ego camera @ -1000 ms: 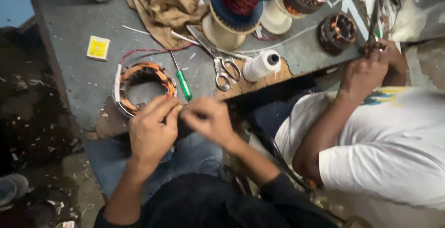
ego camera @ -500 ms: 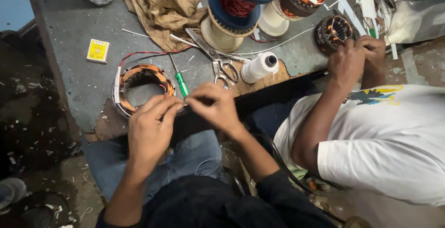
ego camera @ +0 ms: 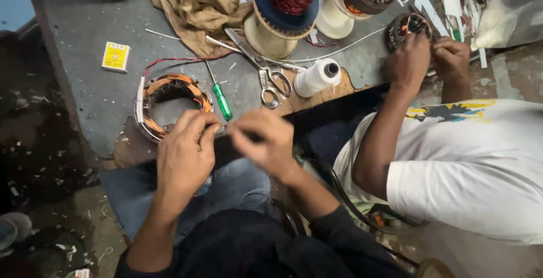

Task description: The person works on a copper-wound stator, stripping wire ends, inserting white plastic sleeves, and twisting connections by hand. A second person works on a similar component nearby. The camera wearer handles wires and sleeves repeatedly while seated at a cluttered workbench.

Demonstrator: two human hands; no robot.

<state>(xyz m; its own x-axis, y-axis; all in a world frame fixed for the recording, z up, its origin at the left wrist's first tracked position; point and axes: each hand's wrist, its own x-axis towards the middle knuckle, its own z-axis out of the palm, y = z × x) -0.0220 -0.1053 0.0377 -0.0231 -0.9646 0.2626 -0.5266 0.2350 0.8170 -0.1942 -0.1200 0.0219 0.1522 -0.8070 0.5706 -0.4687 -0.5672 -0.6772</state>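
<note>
Hands pinched together beside a copper-wound stator

Left hand (ego camera: 184, 153) and right hand (ego camera: 264, 142) close fingertips near the stator (ego camera: 169, 104); whatever they pinch is too blurred to tell.

- Left hand (ego camera: 184, 153) pinches something too small to tell, touching the copper-wound round stator (ego camera: 169, 104).
- Blurred right hand (ego camera: 266, 142) close beside.
- Green-handled screwdriver (ego camera: 220, 100), steel scissors (ego camera: 266, 71) nearby.

My right hand (ego camera: 266, 142) is blurred, so whatever my fingertips pinch is too small to tell. My left hand (ego camera: 184, 156) covers the near rim of the copper-wound stator (ego camera: 167, 102).
</note>
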